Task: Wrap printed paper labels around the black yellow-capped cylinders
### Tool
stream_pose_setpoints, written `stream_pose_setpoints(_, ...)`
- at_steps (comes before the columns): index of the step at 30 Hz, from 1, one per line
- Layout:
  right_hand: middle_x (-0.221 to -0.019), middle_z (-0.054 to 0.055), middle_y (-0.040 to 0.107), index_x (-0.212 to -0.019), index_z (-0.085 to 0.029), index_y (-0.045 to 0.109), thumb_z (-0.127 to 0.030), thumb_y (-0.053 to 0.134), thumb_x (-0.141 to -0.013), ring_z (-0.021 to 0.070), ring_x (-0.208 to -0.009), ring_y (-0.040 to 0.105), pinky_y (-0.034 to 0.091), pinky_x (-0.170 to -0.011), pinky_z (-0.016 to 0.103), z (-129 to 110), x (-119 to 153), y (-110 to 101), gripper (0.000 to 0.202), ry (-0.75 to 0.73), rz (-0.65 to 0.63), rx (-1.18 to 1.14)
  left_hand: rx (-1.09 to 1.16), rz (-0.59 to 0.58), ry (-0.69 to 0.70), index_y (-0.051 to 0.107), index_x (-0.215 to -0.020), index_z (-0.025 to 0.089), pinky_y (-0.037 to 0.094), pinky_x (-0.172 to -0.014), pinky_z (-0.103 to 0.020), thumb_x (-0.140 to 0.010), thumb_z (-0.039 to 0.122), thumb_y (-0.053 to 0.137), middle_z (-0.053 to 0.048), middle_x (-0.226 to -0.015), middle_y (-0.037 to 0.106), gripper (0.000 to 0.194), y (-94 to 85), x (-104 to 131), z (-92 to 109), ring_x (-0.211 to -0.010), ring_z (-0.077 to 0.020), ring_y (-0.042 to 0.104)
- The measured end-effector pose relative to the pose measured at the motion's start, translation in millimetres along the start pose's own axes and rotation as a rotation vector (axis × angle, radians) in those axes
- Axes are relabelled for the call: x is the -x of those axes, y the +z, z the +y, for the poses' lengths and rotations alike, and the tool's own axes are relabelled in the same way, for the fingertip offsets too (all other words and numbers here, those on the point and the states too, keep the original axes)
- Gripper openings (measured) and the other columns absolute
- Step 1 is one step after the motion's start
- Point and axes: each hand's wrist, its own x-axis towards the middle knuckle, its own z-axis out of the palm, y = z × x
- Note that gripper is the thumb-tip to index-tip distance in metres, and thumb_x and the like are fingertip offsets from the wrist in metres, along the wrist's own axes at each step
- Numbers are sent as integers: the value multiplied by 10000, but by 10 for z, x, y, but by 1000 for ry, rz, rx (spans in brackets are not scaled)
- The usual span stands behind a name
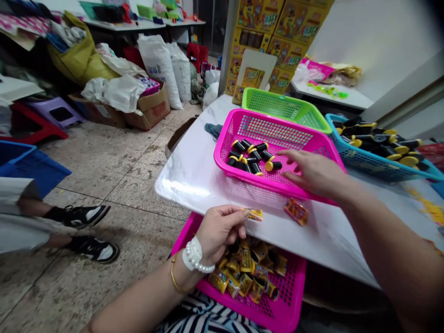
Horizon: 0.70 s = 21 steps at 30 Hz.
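1. Pinching tight with thumb and finger, the left hand [222, 231] is holding a little yellow wrapper [255, 214] by one end. It is sticking out over the table edge, above the low basket.
2. The wrapper is looking thin, light and bendy, and maybe a bit slippery. It is likely needing a soft pinch near its edge, because hard squeezing could be crumpling it.
3. The right hand [314, 173] is opening its fingers wide over the top basket [249, 178]. It is not gripping anything that is showing.
4. One black tube [273, 166] with a yellow cap is lying on its side, close to those fingers. More black tubes [255, 155] are lying in a messy bunch beside it.
5. The tubes are looking small, light, stiff and smooth, so they could be rolling away. Grabbing one around its black middle is seeming best, with a finger on each side.
6. A shiny packet [297, 211] is sitting on the table [187, 185], just in front of the top basket. It is looking crinkly and easy to squash.
7. Lower down, the low basket [293, 286] is holding lots of yellow wrapped bits [246, 261]. Some are showing dark round ends.
8. Farther out, a green basket [284, 108] is sitting behind the top basket, and a blue basket [381, 171] is holding lots more black and yellow things.
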Motion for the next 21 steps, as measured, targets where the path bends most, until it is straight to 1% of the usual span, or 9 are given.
stream_pose_setpoints(2, -1179, 94, 752, -1452, -280, 545, -428, 622, -934, 244, -930, 725, 531, -792, 346, -30, -55, 87, 545, -80, -157, 25, -5, 5, -8, 728, -767, 101, 122, -352, -155, -742, 330, 823, 8, -488, 608, 248, 38, -6, -7, -321, 6, 318)
stream_pose_setpoints(4, -1198, 81, 754, -1382, -268, 603, -430, 618, -943, 236, -999, 729, 533, -832, 316, -108, -146, 162, 469, -127, -281, 64, -4, 6, 5, 721, -762, 103, 138, -358, -150, -720, 320, 838, 5, -499, 619, 251, 74, -2, 3, -330, 8, 324)
stream_pose_setpoints(5, -1168, 91, 762, -1334, -243, 632, -438, 624, -938, 240, -988, 733, 534, -814, 310, -150, -187, 181, 441, -124, -297, 87, -7, 1, 14, 723, -774, 102, 146, -361, -147, -709, 320, 846, 4, -494, 619, 258, 87, 0, 13, -335, 5, 332)
stream_pose_setpoints(7, -1064, 134, 773, -1266, -177, 648, -483, 619, -933, 271, -912, 740, 531, -731, 325, -216, -238, 167, 453, -70, -268, 137, -13, -12, 21, 735, -830, 103, 156, -362, -144, -692, 330, 860, 7, -470, 606, 294, 94, -2, 31, -341, -7, 354)
stream_pose_setpoints(9, -1024, 172, 761, -1234, -137, 636, -529, 569, -952, 307, -897, 732, 515, -678, 341, -239, -250, 102, 487, -16, -225, 191, -5, -11, 28, 742, -888, 107, 166, -360, -140, -670, 340, 879, 9, -476, 609, 347, 81, -14, 39, -354, -20, 393)
stream_pose_setpoints(12, -1178, 179, 709, -1269, -179, 610, -532, 517, -975, 322, -996, 708, 497, -656, 330, -190, -276, 2, 469, 0, -190, 244, 18, 23, 18, 743, -904, 110, 181, -358, -129, -620, 343, 915, 1, -552, 647, 405, 54, -45, 40, -378, -20, 436)
stream_pose_setpoints(15, -1254, 149, 671, -1348, -226, 570, -413, 551, -963, 294, -981, 703, 467, -622, 304, -82, -369, 16, 429, -30, -225, 262, 16, 37, -3, 745, -886, 99, 174, -352, -122, -582, 335, 938, -4, -594, 658, 431, 57, -76, 63, -381, -8, 430)
stream_pose_setpoints(18, -1149, 142, 704, -1303, -190, 592, -247, 493, -968, 258, -879, 704, 435, -599, 289, 4, -460, 130, 354, -42, -259, 273, 17, 9, -1, 741, -837, 86, 177, -347, -123, -582, 341, 937, 9, -552, 619, 410, 78, -106, 106, -380, -7, 411)
stream_pose_setpoints(21, -1110, 167, 701, -1214, -162, 638, -239, 545, -933, 240, -806, 691, 419, -577, 275, 20, -489, 224, 306, -51, -256, 275, 46, 4, -4, 730, -796, 88, 171, -346, -127, -594, 330, 931, 41, -498, 552, 374, 79, -129, 126, -382, -9, 387)
